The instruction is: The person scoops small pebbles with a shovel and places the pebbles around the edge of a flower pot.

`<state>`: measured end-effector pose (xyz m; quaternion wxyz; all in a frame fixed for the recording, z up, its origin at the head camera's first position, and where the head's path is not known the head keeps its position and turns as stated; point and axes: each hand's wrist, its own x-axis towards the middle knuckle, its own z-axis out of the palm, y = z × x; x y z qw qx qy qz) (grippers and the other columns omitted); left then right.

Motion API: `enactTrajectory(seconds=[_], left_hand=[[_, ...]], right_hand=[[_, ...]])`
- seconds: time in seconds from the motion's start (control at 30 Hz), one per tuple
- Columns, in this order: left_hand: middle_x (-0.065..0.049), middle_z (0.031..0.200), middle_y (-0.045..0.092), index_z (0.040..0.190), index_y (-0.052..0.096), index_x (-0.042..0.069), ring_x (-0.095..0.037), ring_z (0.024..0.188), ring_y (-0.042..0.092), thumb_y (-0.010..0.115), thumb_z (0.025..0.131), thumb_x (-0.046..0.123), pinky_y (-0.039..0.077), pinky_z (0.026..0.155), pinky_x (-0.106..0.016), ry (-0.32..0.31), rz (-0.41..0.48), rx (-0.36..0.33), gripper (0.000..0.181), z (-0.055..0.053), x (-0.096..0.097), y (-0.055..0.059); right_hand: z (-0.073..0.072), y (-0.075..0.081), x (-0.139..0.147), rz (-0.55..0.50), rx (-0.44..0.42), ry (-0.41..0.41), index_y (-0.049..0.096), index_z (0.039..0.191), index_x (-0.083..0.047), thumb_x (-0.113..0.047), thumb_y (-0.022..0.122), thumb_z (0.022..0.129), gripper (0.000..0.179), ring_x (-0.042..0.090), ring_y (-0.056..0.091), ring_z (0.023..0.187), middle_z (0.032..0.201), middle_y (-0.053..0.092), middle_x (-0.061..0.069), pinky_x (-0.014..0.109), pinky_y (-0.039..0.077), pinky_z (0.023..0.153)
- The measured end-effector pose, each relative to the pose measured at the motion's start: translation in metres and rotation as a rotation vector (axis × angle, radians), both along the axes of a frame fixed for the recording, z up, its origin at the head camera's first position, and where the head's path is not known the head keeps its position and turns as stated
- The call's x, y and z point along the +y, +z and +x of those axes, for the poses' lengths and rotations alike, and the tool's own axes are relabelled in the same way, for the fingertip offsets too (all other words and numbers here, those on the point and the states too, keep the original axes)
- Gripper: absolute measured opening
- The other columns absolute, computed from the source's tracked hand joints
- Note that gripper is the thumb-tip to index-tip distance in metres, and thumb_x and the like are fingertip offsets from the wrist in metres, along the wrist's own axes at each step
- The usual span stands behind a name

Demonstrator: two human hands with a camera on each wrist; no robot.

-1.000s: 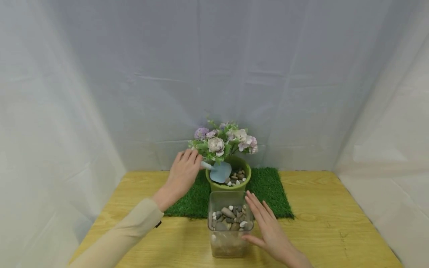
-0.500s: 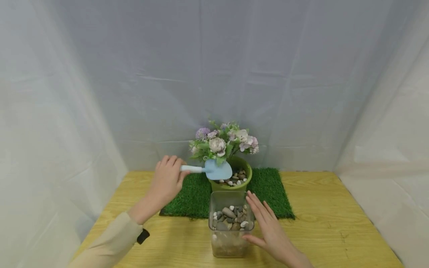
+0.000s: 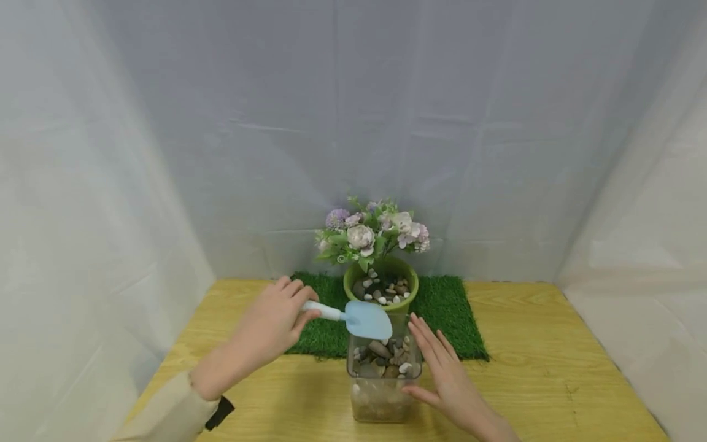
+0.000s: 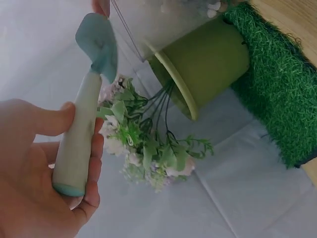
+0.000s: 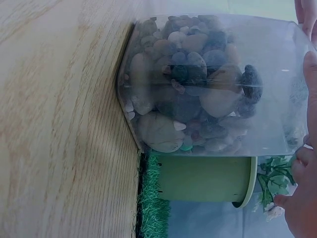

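Observation:
My left hand [image 3: 273, 322] grips the white handle of a small trowel [image 3: 369, 320] with a light blue blade. The blade hangs over the far side of a clear square container [image 3: 381, 402], and no stones show on it. Pebbles [image 3: 391, 356] in several colours partly fill the container. Against the container's right side lies my right hand [image 3: 446, 383], fingers fairly straight and fingertips at the rim. Behind the container stands a green flower pot [image 3: 414, 288] with pebbles inside. In the left wrist view, the thumb and curled fingers wrap the trowel's handle.
Pink, white and purple flowers [image 3: 361, 238] rise from the pot. The pot stands on a green grass mat [image 3: 447, 319] on a wooden table [image 3: 530, 368]. Pale sheeting [image 3: 375, 110] hangs behind the table and along both sides.
The left hand has drawn the trowel from inside the pot, back toward the container. White and dark pebbles now show at the pot's left. The right hand has stayed at the container.

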<state>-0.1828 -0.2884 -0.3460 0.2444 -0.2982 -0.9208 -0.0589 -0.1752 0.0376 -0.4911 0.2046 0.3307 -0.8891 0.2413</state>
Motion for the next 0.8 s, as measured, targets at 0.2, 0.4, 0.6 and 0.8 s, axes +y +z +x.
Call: enactTrajectory(seconds=[0.2,0.4,0.6,0.8], left_hand=[[0.004,0.083,0.058,0.095,0.070,0.014,-0.013,0.074,0.042,0.073,0.094,0.029,0.036,0.067,-0.027,-0.058,-0.102,-0.083,0.015,0.005,0.015,-0.003],[0.000,0.083,0.059,0.097,0.072,0.014,-0.017,0.076,0.047,0.070,0.096,0.032,0.036,0.065,-0.027,-0.059,-0.266,-0.050,0.018,0.006,0.034,-0.008],[-0.001,0.085,0.062,0.094,0.074,0.016,-0.018,0.078,0.045,0.076,0.092,0.030,0.034,0.066,-0.028,-0.075,-0.334,0.036,0.014,0.005,0.047,-0.005],[-0.003,0.106,0.069,0.099,0.073,0.017,-0.020,0.100,0.058,0.077,0.090,0.035,0.043,0.076,-0.031,-0.112,-0.451,0.095,0.020,0.006,0.058,-0.008]], right_hand=[[-0.001,-0.001,0.001,0.001,0.029,0.013,0.021,0.161,-0.002,-0.043,0.080,0.083,0.106,0.021,0.019,0.154,0.168,0.018,0.013,0.024,-0.005,0.122],[0.000,0.000,0.001,0.002,0.029,0.005,0.021,0.161,-0.003,-0.045,0.080,0.083,0.106,0.021,0.019,0.154,0.169,0.016,0.011,0.025,-0.005,0.122],[-0.001,-0.001,0.001,0.000,0.039,0.009,0.022,0.161,-0.002,-0.044,0.080,0.083,0.105,0.021,0.019,0.154,0.168,0.017,0.012,0.025,-0.004,0.122],[-0.002,-0.001,0.001,-0.004,0.041,0.013,0.022,0.161,-0.003,-0.048,0.077,0.086,0.103,0.019,0.020,0.154,0.169,0.018,0.011,0.024,-0.004,0.122]])
